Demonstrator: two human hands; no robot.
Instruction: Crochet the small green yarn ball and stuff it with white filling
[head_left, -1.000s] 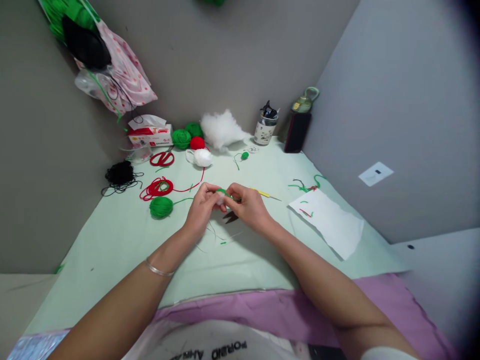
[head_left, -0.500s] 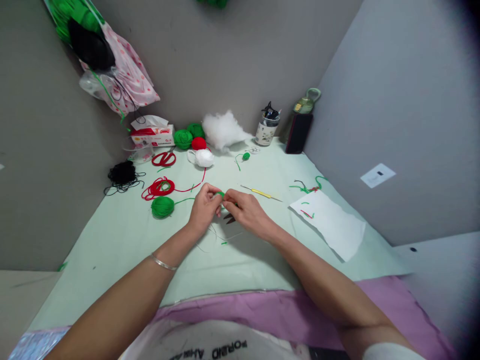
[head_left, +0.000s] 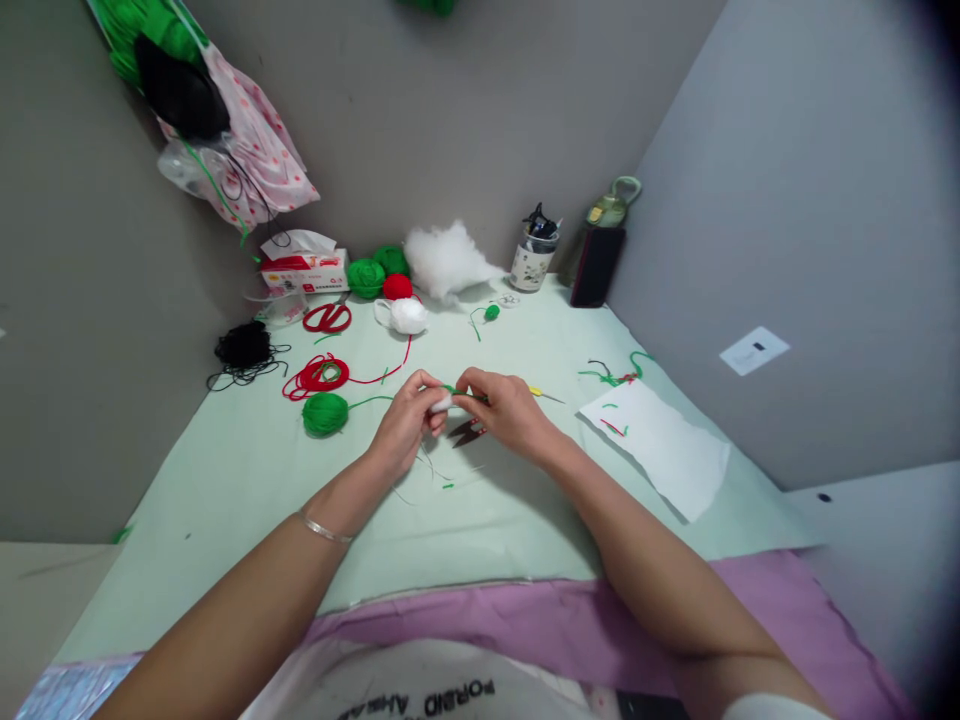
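In the middle of the table my left hand [head_left: 409, 420] is closed, pinching a small white tuft [head_left: 442, 404] that looks like stuffing. Green yarn [head_left: 469, 395] stretches from there into my right hand [head_left: 510, 412], whose fingers are pinched around it. Whether this yarn is part of a small worked piece is hidden by the fingers. A strand links my left hand to a green yarn ball [head_left: 325, 414] on its left. Dark scissor blades [head_left: 465, 434] lie beneath my right hand, which also covers most of a yellow-handled hook [head_left: 538, 392].
Red yarn [head_left: 322, 375], black yarn [head_left: 244, 347] and red-handled scissors [head_left: 328, 318] lie left. Behind are a tissue box [head_left: 307, 272], white stuffing [head_left: 452, 260], a pen cup [head_left: 533, 262] and a phone [head_left: 598, 267]. White paper [head_left: 664, 455] with yarn scraps lies right.
My right hand has shifted slightly right and now covers more of the yellow-handled hook. A white tuft now shows at my left fingertips, and green yarn spans the wider gap between the hands.
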